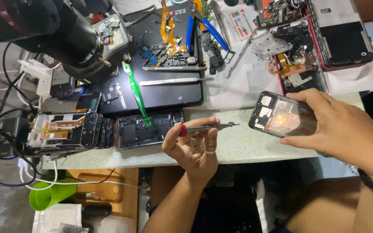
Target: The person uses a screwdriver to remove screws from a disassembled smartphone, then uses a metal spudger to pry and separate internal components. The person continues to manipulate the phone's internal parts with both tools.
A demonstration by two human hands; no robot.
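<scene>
The left hand pinches a thin screwdriver between thumb and fingers, its tip pointing to 3 o'clock, just above the table edge. The right hand grips an opened phone by its right side, at 3 o'clock from the screwdriver tip and a little apart from it. At 9 o'clock from the left hand lies another opened phone, with a green toothbrush across it, and at 12 o'clock a black mat carries tweezers and small parts.
</scene>
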